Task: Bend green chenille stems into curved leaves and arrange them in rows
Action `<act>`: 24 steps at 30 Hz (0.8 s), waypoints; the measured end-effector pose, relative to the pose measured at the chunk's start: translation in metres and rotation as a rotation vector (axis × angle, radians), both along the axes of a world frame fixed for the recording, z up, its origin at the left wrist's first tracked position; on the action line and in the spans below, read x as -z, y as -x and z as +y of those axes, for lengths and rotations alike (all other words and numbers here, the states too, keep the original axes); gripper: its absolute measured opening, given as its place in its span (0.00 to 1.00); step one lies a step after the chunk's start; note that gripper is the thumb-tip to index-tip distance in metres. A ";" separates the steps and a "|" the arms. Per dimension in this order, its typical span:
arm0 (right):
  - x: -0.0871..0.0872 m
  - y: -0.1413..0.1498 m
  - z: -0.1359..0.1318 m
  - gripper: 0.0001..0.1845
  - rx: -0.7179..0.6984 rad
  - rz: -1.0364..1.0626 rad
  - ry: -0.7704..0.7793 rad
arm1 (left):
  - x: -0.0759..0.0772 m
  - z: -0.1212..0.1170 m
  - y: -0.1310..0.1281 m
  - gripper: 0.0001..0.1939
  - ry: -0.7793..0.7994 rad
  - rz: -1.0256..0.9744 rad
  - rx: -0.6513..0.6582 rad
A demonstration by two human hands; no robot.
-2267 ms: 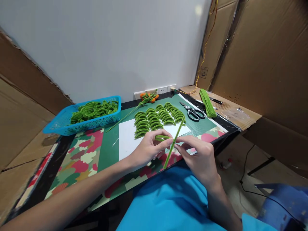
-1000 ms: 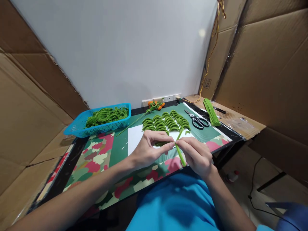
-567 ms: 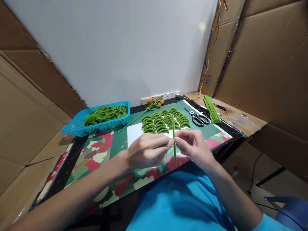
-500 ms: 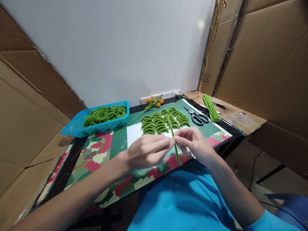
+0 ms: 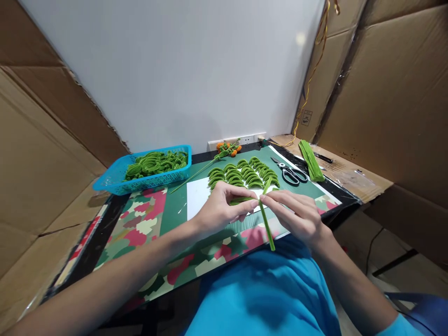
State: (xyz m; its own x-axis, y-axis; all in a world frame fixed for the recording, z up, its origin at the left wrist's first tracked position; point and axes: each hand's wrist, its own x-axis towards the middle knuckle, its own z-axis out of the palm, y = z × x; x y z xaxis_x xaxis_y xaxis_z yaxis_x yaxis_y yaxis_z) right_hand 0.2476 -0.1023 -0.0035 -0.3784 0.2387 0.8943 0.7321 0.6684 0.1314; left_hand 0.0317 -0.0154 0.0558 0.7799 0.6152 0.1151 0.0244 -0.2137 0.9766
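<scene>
My left hand (image 5: 224,207) pinches a folded green pipe cleaner loop (image 5: 241,200) just above the table's front half. My right hand (image 5: 297,215) pinches a straight green pipe cleaner (image 5: 266,223) where it meets that loop; the stem's long end slants down toward my blue shirt and its short end sticks up. Both hands have thumb and fingers closed on the green pieces. Just beyond the hands, rows of finished green leaf shapes (image 5: 243,171) lie on white paper (image 5: 199,196).
A blue basket (image 5: 115,178) of green loops stands at the back left. Scissors (image 5: 292,172) and a bundle of straight green pipe cleaners (image 5: 311,160) lie at the back right, an orange-berried sprig (image 5: 226,149) by the wall. Cardboard walls close both sides.
The straight pipe cleaner has swung around between my fingers, from leaning up-right to slanting down-right with most of its length below my hands. Both hands stayed together over the mat.
</scene>
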 end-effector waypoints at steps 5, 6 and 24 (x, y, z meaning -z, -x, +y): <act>-0.010 -0.002 -0.005 0.24 -0.007 -0.114 -0.031 | 0.002 -0.003 -0.001 0.11 0.004 0.002 0.001; -0.011 -0.002 -0.006 0.23 -0.008 -0.130 -0.040 | 0.002 -0.003 -0.001 0.10 0.002 -0.002 -0.006; -0.002 0.033 -0.005 0.18 -0.394 0.916 0.942 | 0.004 -0.005 0.006 0.12 -1.596 -0.139 0.113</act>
State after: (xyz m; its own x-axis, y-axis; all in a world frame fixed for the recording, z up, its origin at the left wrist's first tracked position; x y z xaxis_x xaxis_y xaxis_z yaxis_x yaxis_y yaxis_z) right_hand 0.2148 -0.1069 -0.0011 0.0706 0.9050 0.4195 0.0535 0.4165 -0.9076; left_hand 0.0261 -0.0204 0.0521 0.7399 -0.2550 0.6225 -0.1277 -0.9618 -0.2422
